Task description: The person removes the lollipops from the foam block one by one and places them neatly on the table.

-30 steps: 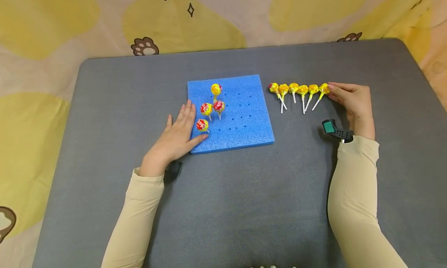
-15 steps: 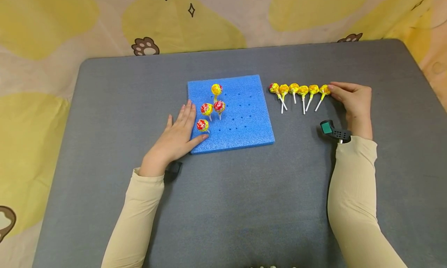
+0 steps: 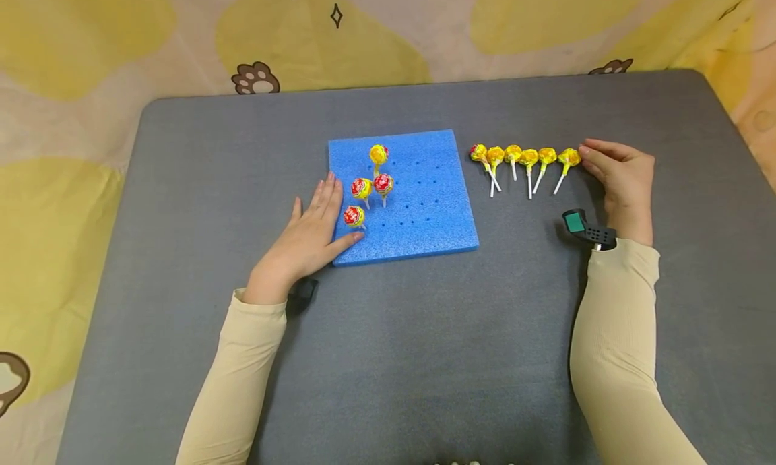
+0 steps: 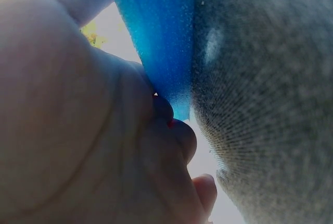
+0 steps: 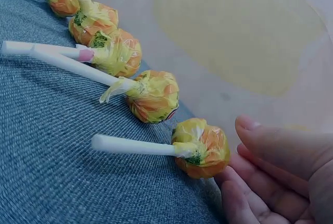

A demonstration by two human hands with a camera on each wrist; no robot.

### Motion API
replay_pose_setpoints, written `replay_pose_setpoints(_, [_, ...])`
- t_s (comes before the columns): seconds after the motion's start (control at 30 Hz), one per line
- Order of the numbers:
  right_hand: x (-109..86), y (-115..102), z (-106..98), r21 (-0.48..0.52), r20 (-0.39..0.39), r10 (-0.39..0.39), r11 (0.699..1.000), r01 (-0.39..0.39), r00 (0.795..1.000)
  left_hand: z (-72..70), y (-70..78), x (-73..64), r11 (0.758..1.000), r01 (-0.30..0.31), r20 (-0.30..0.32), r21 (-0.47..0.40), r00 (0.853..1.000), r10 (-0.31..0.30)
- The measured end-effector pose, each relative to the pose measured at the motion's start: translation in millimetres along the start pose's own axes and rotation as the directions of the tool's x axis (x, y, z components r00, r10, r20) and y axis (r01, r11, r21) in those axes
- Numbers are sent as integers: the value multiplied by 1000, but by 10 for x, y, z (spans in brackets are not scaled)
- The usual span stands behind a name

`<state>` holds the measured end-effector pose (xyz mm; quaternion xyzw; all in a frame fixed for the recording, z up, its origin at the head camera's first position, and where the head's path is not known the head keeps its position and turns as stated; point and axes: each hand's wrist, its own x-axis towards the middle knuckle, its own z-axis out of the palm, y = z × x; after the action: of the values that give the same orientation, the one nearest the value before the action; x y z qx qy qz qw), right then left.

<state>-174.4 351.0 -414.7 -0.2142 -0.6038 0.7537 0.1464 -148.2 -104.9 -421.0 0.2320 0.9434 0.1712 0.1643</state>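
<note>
My left hand (image 3: 303, 241) lies with extended fingers along the left edge of a blue foam board (image 3: 424, 234), its thumb over the near left corner. Several lollipops stand upright in the board's left part, among them a red-and-yellow one (image 3: 353, 216) beside the thumb. At the right, my right hand (image 3: 624, 178) is at the end of a row of lollipops lying on the table. Its fingertips are right at the wrapped head of the last yellow lollipop (image 5: 204, 148). In the right wrist view the thumb stands apart from that head.
The other loose lollipops, including a yellow one (image 3: 547, 156), lie side by side right of the board, sticks toward me. Small holes dot the foam. The grey table (image 3: 424, 357) ends at a patterned cloth (image 3: 364, 40) behind.
The end lollipop has shifted slightly right, widening its gap to the row, and its stick has turned. My right hand has drawn a little right from its head. The left hand stays put.
</note>
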Motion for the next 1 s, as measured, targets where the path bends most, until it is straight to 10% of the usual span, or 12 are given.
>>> replay_pose_setpoints(0.2, [-9,-4,-16,-126,10,1,992,0,1000,-1,5,10,1000,0,2,3,1000,0])
replay_pose_setpoints(0.47, [-10,-13,13,-483,89,19,875,27,996,-7,0,10,1000,6,6,3,1000,-6])
replay_pose_setpoints(1.0, [-22,24,5,-371,80,-43,926,70,996,-9,16,2,1000,11,8,2,1000,-11])
